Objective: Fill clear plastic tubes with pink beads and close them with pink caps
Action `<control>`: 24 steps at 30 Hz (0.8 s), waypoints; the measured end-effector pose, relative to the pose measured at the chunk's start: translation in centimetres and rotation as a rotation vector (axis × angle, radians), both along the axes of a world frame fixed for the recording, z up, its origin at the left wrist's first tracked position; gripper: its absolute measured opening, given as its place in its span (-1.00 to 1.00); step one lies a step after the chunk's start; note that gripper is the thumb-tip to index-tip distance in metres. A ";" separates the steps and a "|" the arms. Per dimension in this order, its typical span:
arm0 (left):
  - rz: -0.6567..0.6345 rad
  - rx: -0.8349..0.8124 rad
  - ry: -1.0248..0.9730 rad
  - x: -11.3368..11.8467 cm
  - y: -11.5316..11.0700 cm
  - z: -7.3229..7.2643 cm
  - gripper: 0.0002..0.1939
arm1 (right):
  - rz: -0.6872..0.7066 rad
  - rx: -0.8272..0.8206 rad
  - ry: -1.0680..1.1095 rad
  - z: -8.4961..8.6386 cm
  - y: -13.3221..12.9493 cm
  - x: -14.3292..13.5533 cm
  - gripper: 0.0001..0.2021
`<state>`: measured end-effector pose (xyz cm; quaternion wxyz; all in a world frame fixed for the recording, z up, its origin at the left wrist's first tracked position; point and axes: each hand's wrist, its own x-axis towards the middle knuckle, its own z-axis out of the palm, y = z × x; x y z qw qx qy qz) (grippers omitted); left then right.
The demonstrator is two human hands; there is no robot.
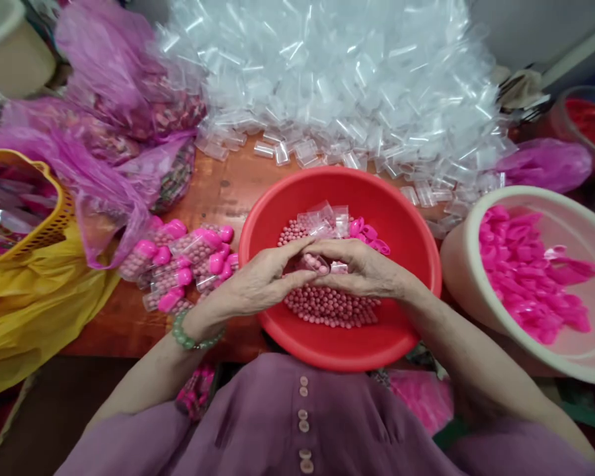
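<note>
Both hands meet over a red basin (344, 354). Between the fingertips of my left hand (258, 281) and my right hand (369, 270) is a small clear plastic container (316, 264) with pink beads in it. Its mouth seems turned toward me, and the fingers hide much of it. Loose pink beads (332, 309) cover the bottom of the basin beneath. Just beyond the fingertips, several clear containers (322, 221) lie on the beads, beside a few bright pink caps (369, 233).
A large heap of clear containers (327, 86) spreads across the back. Filled, pink-capped containers (178, 261) lie left of the basin. Further left are purple bags (109, 73) and a yellow basket (54, 211). On the right stands a white bucket (459, 244) of pink caps.
</note>
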<state>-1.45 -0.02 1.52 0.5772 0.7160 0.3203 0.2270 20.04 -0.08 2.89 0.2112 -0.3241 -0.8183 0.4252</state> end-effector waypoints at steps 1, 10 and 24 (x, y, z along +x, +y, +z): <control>0.018 -0.048 -0.037 0.3 0.1 0.0 -0.47 | -0.006 -0.002 0.006 0.2 0.1 0.0 -0.79; 0.337 -0.083 -0.243 1.7 0.3 0.4 -0.81 | -0.157 0.061 -0.154 2.3 2.2 3.4 -0.76; 0.334 -0.227 -0.288 2.3 0.3 0.0 -0.81 | -0.089 0.209 -1.051 -4.3 0.5 5.9 -0.72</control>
